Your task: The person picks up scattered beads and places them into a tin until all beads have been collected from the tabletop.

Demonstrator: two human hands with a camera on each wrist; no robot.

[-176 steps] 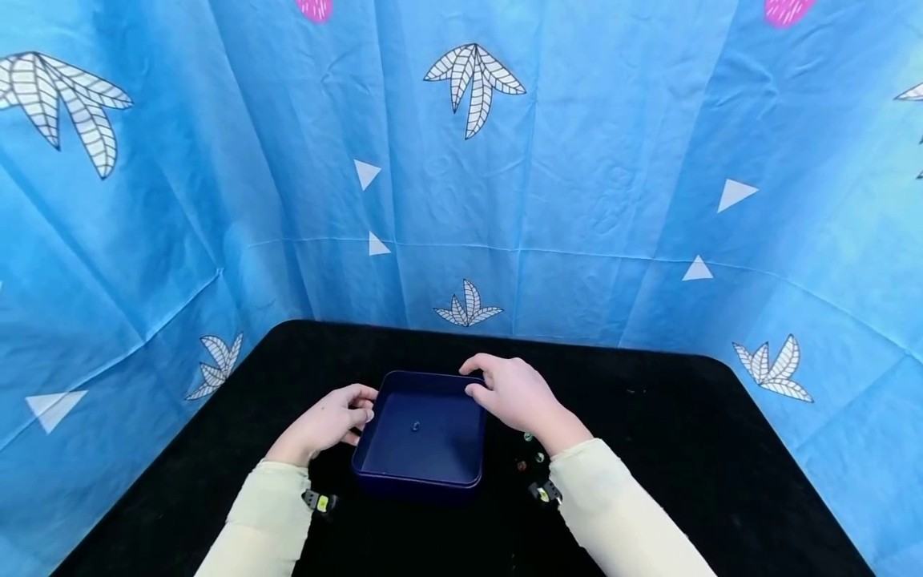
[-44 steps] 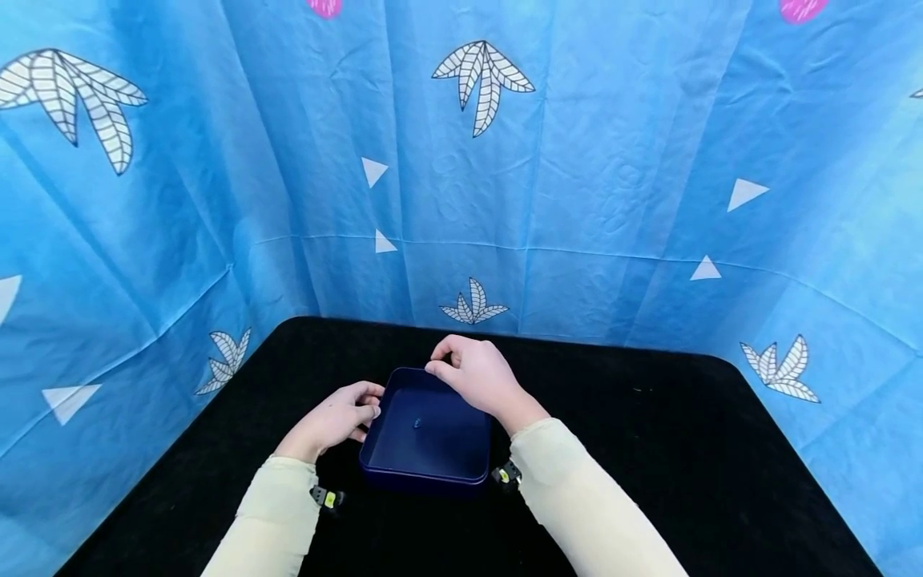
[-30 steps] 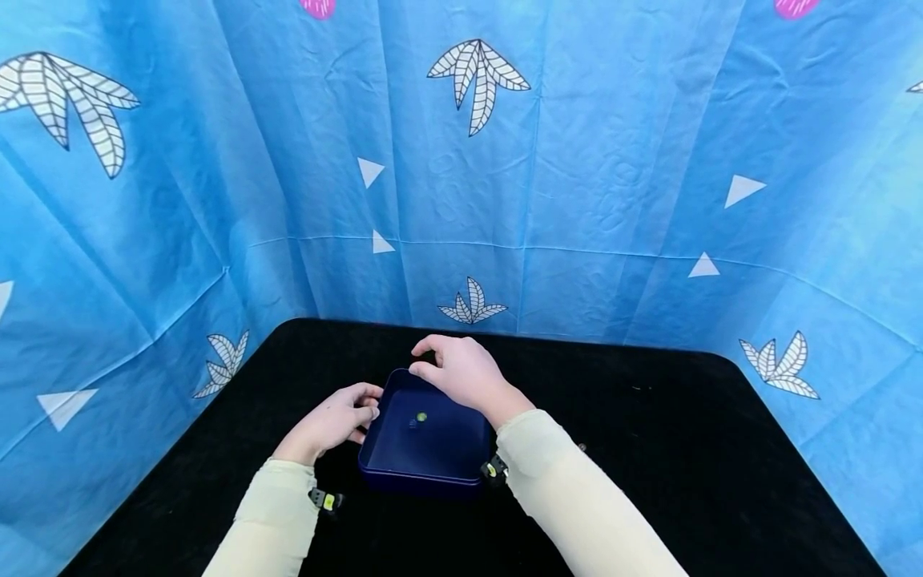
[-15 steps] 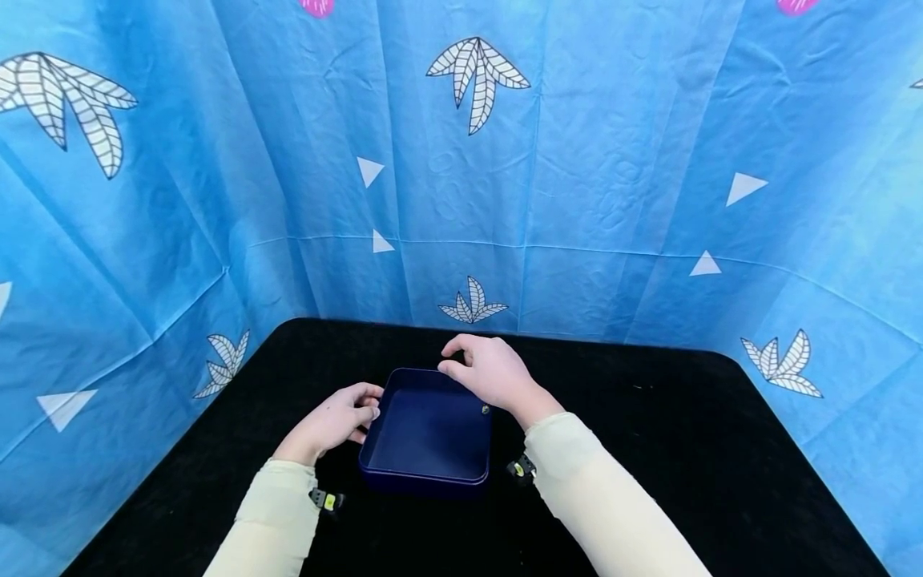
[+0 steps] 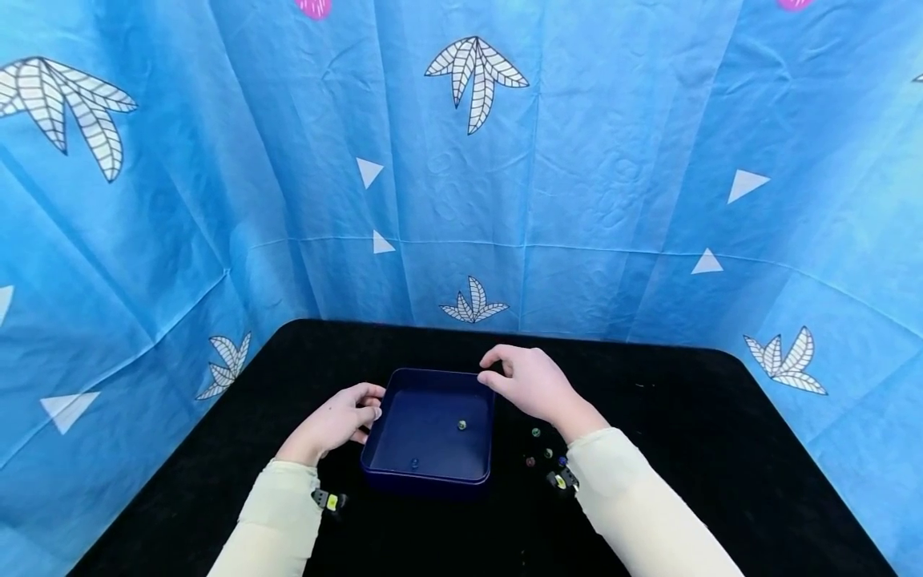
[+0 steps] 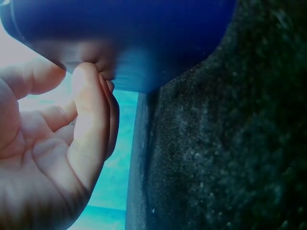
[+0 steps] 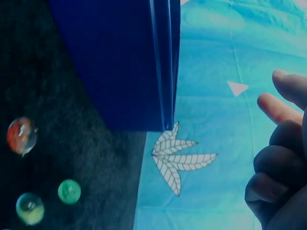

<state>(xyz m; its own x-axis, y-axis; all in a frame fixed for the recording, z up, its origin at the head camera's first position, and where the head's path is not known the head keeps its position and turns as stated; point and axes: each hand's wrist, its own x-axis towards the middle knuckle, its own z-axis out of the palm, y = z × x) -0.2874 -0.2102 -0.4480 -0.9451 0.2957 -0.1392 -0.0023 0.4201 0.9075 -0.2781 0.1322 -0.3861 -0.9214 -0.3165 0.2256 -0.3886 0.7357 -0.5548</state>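
Observation:
A dark blue square box [image 5: 428, 479], open at the top, stands on the black table. Inside it lie a yellow-green marble [image 5: 461, 425] and a blue marble [image 5: 414, 463]. My left hand [image 5: 335, 421] touches the box's left wall from outside, fingertips against it in the left wrist view. Near the back right corner hovers my right hand [image 5: 534, 385], thumb and index finger apart with nothing between them, the other fingers bent. Right of the box, under my right wrist, are a green marble [image 7: 69, 191], a yellowish clear marble [image 7: 30, 209], an orange-red marble [image 7: 22, 136] and a dark blue marble [image 5: 562, 462].
The black table [image 5: 671, 473] reaches back to a blue curtain [image 5: 606, 160] with white leaf prints, which hangs behind it and at both sides. A tiny pale speck [image 5: 645, 385] lies on the table's right part.
A yellow-green marble has appeared in the box, and the marbles in it have shifted about. My right hand went left over the box, then back right past its corner. My left hand stays put.

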